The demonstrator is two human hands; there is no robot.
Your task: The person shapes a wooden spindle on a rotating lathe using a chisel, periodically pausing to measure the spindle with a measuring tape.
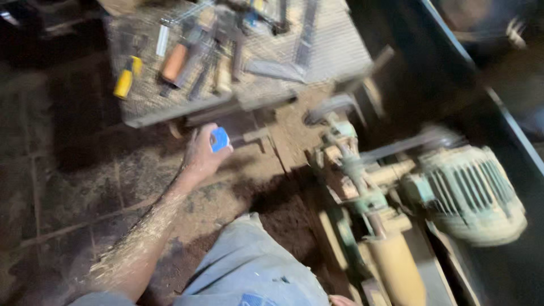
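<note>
Right hand point(340, 300) barely shows at bottom edge, grip can't tell. Dusty left hand point(203, 154) closes around a small blue object point(219, 139), maybe a tape measure, blurred. It's held low over the sawdust floor point(73, 170), just below the table point(340, 51) carrying a yellow-handled screwdriver point(126, 78). Mid-carry; next needs a steady reach.

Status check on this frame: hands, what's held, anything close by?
Left hand gripping a small blue object, kind unclear through blur. Right hand barely in view at bottom edge. Tool-strewn bench just ahead; green motor to the right.
</note>
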